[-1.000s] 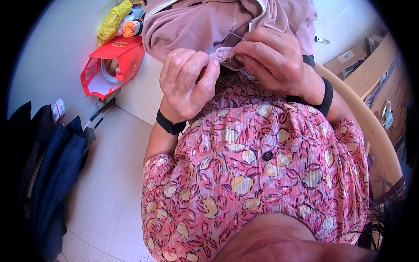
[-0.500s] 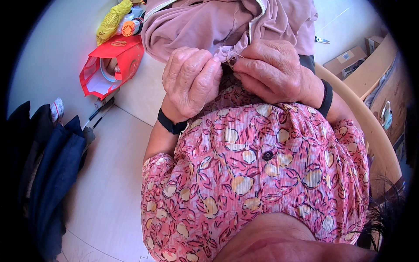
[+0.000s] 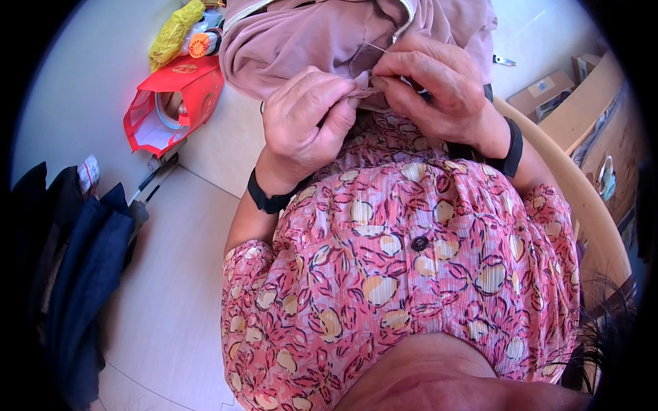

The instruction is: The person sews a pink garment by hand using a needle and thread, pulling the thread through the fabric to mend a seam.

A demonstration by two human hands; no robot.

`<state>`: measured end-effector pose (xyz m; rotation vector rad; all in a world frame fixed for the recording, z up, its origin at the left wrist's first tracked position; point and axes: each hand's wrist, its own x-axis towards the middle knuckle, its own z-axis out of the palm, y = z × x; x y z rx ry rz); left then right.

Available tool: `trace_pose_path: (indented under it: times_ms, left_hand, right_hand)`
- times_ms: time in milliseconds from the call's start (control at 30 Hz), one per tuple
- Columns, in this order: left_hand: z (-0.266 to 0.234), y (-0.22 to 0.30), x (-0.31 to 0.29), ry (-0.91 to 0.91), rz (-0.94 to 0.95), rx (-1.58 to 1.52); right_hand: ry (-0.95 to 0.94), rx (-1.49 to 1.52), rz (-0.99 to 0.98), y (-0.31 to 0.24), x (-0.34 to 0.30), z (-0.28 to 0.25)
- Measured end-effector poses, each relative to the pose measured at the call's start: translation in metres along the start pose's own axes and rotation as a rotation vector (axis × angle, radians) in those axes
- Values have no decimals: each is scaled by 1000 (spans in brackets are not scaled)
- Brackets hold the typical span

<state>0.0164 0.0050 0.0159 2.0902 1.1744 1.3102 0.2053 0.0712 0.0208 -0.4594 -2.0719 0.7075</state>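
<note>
A dusty-pink garment (image 3: 308, 41) with pale zip-like trim lies bunched across my lap, beyond my hands. My left hand (image 3: 308, 116) is closed, pinching a gathered fold of its cloth between thumb and forefinger. Close beside it on the right, my right hand (image 3: 435, 85) is also closed, its thumb and forefinger meeting at the end of that fold. A thin, straight, pale strand (image 3: 375, 46) sticks out to the upper left from the right forefinger; whether it is a needle or a thread I cannot tell. Both wrists carry black bands.
A red paper bag (image 3: 195, 82) lies on its side at the left, below a yellow plastic bundle (image 3: 175, 34) and an orange round item (image 3: 199, 46). Dark clothes (image 3: 89, 267) hang at lower left. Scissors (image 3: 504, 61) and cardboard boxes (image 3: 545, 92) are at right, past a curved wooden chair arm (image 3: 569, 175).
My right hand has lifted and turned slightly, and the thin strand now shows above its forefinger. My left hand has rolled, with its thumb and the pinched fold in plainer sight.
</note>
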Motion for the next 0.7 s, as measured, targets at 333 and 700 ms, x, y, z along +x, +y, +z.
trace_pose_path:
  times_ms: [333, 700]
  left_hand:
    - [2, 6, -5, 5, -718, -529]
    - [2, 11, 0, 23, -909, -662]
  right_hand:
    - [-67, 86, 157, 5, -1, -10]
    - [-70, 53, 179, 16, -15, -4]
